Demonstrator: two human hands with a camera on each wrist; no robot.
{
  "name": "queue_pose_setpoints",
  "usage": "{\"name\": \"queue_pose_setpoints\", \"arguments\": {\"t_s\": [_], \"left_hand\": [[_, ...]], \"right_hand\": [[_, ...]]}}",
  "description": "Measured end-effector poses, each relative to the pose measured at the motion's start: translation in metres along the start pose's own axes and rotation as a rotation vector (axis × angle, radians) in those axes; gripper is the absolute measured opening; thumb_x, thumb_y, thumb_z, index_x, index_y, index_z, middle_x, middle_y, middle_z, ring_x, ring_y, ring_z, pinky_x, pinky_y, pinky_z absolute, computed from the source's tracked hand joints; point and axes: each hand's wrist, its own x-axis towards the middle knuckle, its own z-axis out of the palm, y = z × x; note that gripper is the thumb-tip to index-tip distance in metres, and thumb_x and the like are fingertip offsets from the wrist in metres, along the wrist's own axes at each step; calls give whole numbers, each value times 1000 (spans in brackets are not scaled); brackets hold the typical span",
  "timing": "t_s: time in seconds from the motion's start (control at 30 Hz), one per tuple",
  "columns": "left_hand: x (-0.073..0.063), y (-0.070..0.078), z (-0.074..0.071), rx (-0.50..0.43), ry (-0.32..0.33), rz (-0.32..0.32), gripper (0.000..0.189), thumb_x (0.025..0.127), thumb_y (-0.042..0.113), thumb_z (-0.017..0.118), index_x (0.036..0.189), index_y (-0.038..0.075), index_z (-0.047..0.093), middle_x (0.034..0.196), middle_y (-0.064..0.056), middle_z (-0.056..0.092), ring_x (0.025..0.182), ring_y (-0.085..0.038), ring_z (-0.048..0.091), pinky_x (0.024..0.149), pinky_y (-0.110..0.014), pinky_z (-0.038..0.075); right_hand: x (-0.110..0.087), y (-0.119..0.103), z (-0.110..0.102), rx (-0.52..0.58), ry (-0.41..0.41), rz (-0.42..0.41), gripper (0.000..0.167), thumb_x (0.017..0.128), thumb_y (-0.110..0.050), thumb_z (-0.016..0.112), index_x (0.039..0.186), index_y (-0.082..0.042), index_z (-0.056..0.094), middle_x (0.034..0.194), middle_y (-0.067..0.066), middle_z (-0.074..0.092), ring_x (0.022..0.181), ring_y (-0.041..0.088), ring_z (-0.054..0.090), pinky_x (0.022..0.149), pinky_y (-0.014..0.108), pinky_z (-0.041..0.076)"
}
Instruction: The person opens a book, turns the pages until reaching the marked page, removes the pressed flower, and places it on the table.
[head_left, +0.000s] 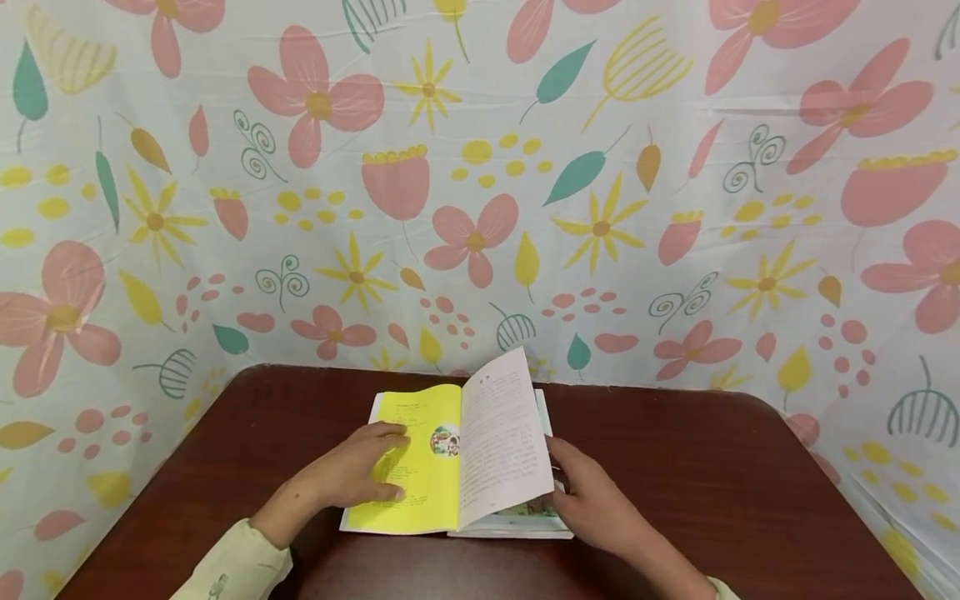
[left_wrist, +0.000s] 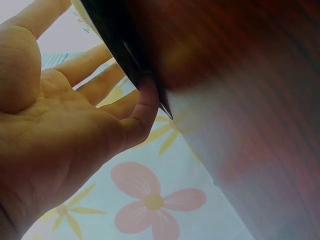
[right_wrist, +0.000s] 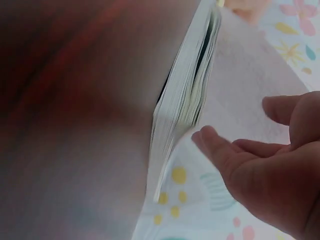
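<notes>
- An open book (head_left: pixel 453 475) lies on the dark reddish-brown desk (head_left: pixel 697 475), in front of the person and near the middle.
- Its left side shows a bright yellow page (head_left: pixel 420 475) with lines of small print and a round coloured picture (head_left: pixel 446 440) close to the fold.
- A white page (head_left: pixel 501 450) covered in print stands lifted from the right side, its top corner raised and its sheet slanting over the pages below.
- Under its lower edge, part of a coloured picture (head_left: pixel 534 506) shows on the page beneath.
- The left hand (head_left: pixel 360 468) rests on the yellow page near its outer edge, fingers stretched out and thumb spread away from them; it grasps nothing.
- The right hand (head_left: pixel 596 504) is at the book's right edge, just beside the lifted page. Its fingers are loosely bent and its thumb stands apart from them in the right wrist view, so it is not clenched or pinching; whether a fingertip touches the paper, I cannot tell.
- That same view shows the thick stack of page edges (right_wrist: pixel 182 95) side-on.
- A pale sleeve (head_left: pixel 236 567) covers the left forearm.
- Behind the desk hangs a white sheet (head_left: pixel 480 283) printed with pink flowers, yellow blooms and green leaves.
</notes>
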Motion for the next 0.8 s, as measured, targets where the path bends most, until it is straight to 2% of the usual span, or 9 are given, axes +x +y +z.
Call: {"name": "queue_pose_setpoints", "arguments": {"t_s": [0.07, 0.17, 0.27, 0.33, 0.4, 0.43, 0.53, 0.67, 0.8], "left_hand": [[2, 0, 0, -16, 10, -10, 70, 96, 34, 81, 150, -2, 56, 161, -18, 46, 153, -42, 36, 119, -59, 36], [5, 2, 0, -108, 40, -65, 66, 108, 45, 61, 156, 0, 51, 161, -15, 48, 152, -37, 39, 122, -58, 33], [5, 4, 0, -263, 66, -157, 72, 112, 58, 38, 162, 7, 43, 135, -14, 67, 124, -31, 66, 117, -54, 40], [5, 5, 0, -327, 92, -223, 79, 110, 66, 30, 162, 8, 45, 118, -8, 69, 100, -22, 71, 109, -48, 45], [5, 5, -1, -361, 114, -280, 87, 107, 73, 25, 159, 7, 49, 103, -7, 66, 80, -19, 67, 101, -44, 47], [6, 5, -1, -368, 126, -296, 90, 106, 75, 23, 157, 6, 51, 106, -8, 66, 83, -18, 66, 99, -44, 48], [6, 5, -3, -377, 164, -298, 94, 107, 74, 18, 156, 2, 52, 131, -14, 66, 114, -24, 64, 107, -47, 42], [6, 2, -7, -418, 195, -258, 90, 108, 72, 10, 165, 8, 37, 155, -19, 55, 148, -33, 44, 118, -57, 32], [6, -2, -11, -498, 210, -234, 90, 107, 73, 6, 168, 11, 28, 154, -21, 54, 148, -38, 45, 117, -58, 35]], "right_hand": [[2, -5, 6, 36, -59, -41, 52, 106, 1, 59, 156, -11, 49, 149, 5, 58, 133, 24, 59, 100, 31, 53], [7, -12, 16, 52, -134, -85, 52, 108, 2, 54, 158, -12, 46, 149, 1, 58, 131, 20, 59, 101, 29, 51], [11, -19, 26, 81, -189, -100, 52, 110, -2, 52, 159, -15, 44, 152, 1, 56, 133, 17, 58, 104, 29, 50], [13, -22, 33, 107, -217, -102, 55, 109, 0, 52, 159, -19, 43, 151, 3, 57, 130, 17, 60, 103, 31, 52], [16, -25, 38, 125, -237, -101, 59, 107, 2, 54, 159, -22, 43, 152, 5, 56, 132, 19, 60, 104, 34, 53], [16, -26, 41, 119, -243, -102, 61, 106, 3, 56, 160, -22, 42, 153, 6, 55, 134, 20, 59, 104, 35, 54], [17, -29, 45, 61, -243, -94, 62, 106, -2, 60, 162, -20, 41, 159, 5, 51, 138, 24, 57, 105, 38, 54], [17, -32, 47, -21, -239, -86, 63, 107, -11, 64, 164, -14, 39, 164, 5, 45, 138, 27, 56, 105, 39, 53], [18, -35, 49, -86, -266, -124, 62, 106, -10, 63, 164, -9, 40, 165, 7, 45, 146, 26, 50, 113, 41, 48]]}}
